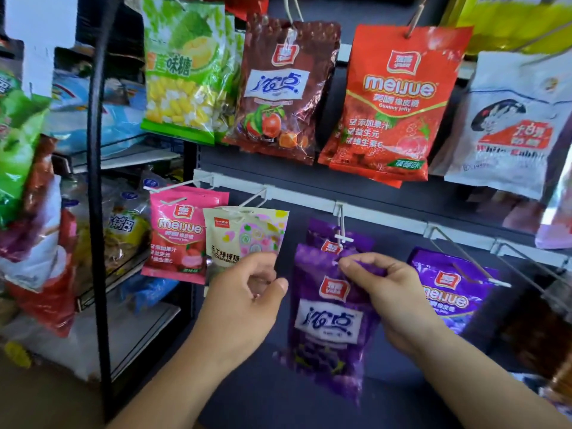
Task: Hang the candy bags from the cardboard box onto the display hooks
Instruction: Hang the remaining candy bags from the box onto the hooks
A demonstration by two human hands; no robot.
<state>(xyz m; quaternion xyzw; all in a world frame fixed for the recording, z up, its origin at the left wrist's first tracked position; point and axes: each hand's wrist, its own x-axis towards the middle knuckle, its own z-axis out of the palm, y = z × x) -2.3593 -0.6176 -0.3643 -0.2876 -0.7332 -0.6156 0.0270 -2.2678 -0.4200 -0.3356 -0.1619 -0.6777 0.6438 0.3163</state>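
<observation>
Dark display wall, right grip pinching purple bag, left grip curled, hold unclear

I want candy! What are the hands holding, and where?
The right hand pinches the shiny purple plastic candy bag by its top edge; left hand: cannot tell.

The right hand pinches the top edge of a purple candy bag just below the tip of a white display hook. A second purple bag hangs on that hook behind it. The left hand, fingers curled, sits at the lower corner of a cream lollipop bag; whether it grips the bag is unclear. A pink bag hangs just beside.
</observation>
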